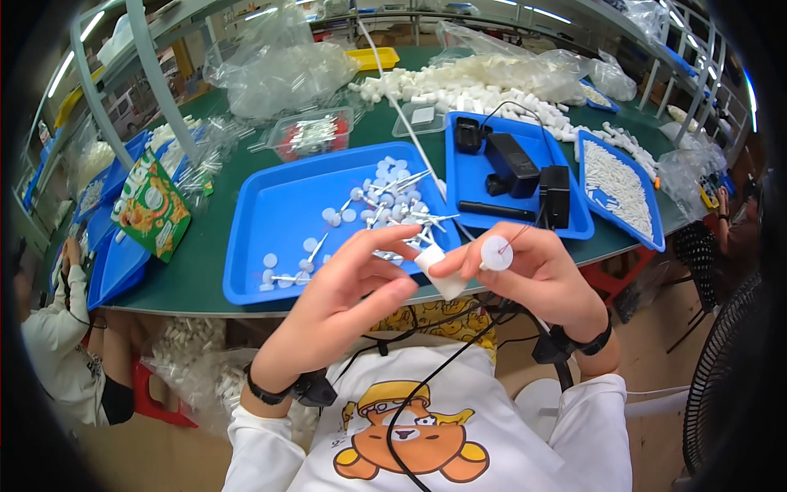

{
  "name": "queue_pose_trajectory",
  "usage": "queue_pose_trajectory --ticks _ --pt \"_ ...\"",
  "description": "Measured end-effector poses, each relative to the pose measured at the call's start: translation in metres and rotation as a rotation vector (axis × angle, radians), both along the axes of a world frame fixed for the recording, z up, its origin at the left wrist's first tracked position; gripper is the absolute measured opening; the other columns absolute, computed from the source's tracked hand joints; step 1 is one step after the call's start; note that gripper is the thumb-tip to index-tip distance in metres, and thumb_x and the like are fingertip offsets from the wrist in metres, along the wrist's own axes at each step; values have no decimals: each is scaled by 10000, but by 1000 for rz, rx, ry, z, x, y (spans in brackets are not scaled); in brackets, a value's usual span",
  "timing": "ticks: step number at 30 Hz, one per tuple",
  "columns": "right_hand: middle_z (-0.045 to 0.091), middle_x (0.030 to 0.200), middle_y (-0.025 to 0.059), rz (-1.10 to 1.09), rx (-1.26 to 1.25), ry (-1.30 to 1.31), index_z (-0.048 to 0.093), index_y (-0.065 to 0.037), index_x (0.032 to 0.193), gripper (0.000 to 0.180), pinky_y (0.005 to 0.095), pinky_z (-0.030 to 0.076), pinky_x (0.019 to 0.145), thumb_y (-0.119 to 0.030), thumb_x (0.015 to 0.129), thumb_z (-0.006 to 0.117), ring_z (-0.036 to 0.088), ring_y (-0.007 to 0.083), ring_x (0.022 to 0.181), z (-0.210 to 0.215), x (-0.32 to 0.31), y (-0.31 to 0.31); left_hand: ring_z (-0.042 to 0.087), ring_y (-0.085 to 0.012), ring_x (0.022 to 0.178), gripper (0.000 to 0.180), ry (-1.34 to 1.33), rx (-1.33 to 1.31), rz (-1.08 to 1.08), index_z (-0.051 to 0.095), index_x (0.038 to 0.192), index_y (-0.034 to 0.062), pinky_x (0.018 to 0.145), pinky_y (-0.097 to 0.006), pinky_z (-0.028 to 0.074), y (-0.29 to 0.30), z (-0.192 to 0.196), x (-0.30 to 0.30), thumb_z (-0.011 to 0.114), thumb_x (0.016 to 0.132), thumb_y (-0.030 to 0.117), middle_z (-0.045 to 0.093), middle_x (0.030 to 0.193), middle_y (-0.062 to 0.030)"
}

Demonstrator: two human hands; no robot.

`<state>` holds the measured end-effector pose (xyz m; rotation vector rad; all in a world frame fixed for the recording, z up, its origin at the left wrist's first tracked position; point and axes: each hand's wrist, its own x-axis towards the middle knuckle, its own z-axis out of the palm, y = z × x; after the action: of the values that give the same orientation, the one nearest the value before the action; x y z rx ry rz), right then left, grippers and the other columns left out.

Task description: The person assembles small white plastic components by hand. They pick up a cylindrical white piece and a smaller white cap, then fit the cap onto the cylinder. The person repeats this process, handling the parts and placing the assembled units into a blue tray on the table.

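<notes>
- Left hand (357,283): 1, fingers loosely bent, thumb and index finger standing apart; whether it is gripping anything, I cannot tell.
- Right hand (537,275): 1, half-curled, apparently pinching a white disc between thumb and fingers while its index finger is stretching across a white cylinder.
- White disc (497,253): 1, facing upward with thin red wire rising from it; it is probably being held at its edge to leave that face uncovered.
- White cylinder (447,283): 1, tilting between the 2 hands above the table's near edge, presumably within reach of both.
- Blue tray (275,209): 1, lying just beyond the hands and holding pale discs and white stems; its raised rim is likely keeping small pieces together.
- Black adapters (512,164): several, sharing another tray, seemingly to keep them apart from small parts.
- White pegs (619,193): many, filling a tray at far right.
- White foam-like pieces (459,90): many, heaping loosely at the back.
</notes>
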<state>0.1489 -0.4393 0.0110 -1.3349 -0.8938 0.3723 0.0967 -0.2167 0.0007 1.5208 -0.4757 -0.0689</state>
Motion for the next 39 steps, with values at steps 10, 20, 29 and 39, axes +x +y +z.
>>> queue_pose_trajectory --ticks 10,20,29,39 --pt "617 1039 135 -3 182 17 584 22 1044 168 315 440 893 -22 890 533 570 195 1038 -26 -5 4 551 -162 1009 266 -136 -83 54 477 1119 -12 865 -291 461 -2 -19 15 568 871 22 534 1087 -95" --pt "645 911 138 222 364 470 546 56 1111 280 280 478 774 -17 844 590 624 167 836 -45 1 -13 601 -208 977 281 -46 -154 33 520 1079 -33 821 -325 506 -7 -14 6 621 833 58 590 1051 -144" --pt "635 911 182 89 174 390 451 16 1200 358 256 497 708 -23 862 563 608 142 780 -25 -12 -8 593 -180 948 334 -142 -71 -10 538 1108 -51 823 -313 499 -9 -15 7 645 800 22 570 1099 -127" --pt "606 997 203 268 203 511 413 58 1240 408 280 494 758 -32 862 533 597 164 823 -24 -20 -11 593 -121 912 344 108 -19 -48 514 1130 -12 775 -252 491 -13 -16 3 641 813 26 581 1018 -78"
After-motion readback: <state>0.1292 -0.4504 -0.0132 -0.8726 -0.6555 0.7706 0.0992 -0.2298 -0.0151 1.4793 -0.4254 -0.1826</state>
